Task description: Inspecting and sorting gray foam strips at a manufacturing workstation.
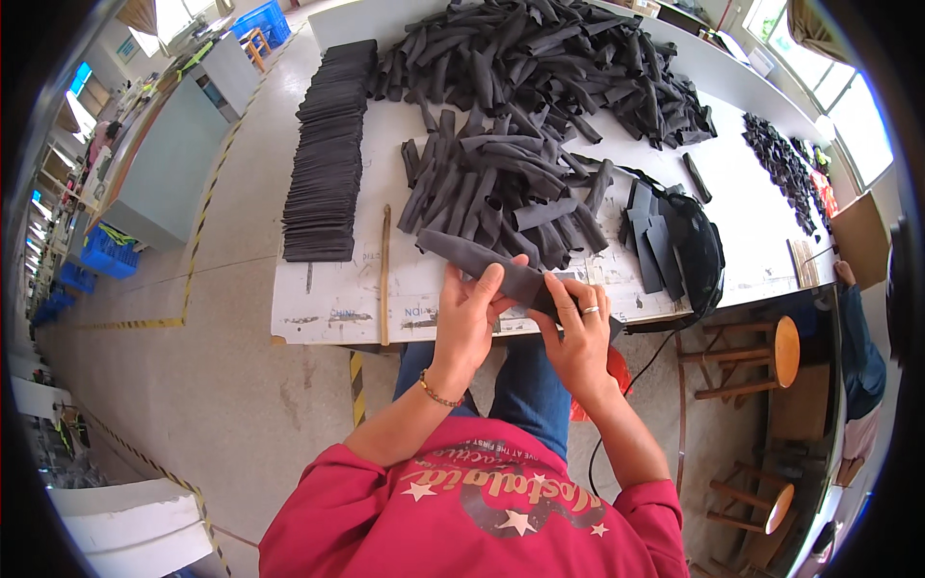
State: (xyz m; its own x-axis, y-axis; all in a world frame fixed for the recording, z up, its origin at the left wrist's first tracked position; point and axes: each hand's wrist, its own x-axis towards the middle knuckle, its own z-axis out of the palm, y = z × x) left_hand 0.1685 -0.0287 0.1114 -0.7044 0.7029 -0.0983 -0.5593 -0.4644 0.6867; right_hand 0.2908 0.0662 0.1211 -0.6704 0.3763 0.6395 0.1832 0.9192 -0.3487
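Observation:
Between my two hands, above the table's front edge, stretches a long dark grey fabric piece, folded or rolled lengthwise like a tube. My left hand grips its middle, thumb on top. Further right, my right hand pinches the other end between thumb and fingers, and partly covers it. Just beyond my hands lies a loose pile of similar fabric tubes. A tall row of flat, neatly stacked dark pieces runs along the table's left side.
A larger heap of fabric tubes covers the far table. A thin wooden stick lies left of my hands. Right are flat dark pieces against a black bag, wooden stools, and another person's sleeve.

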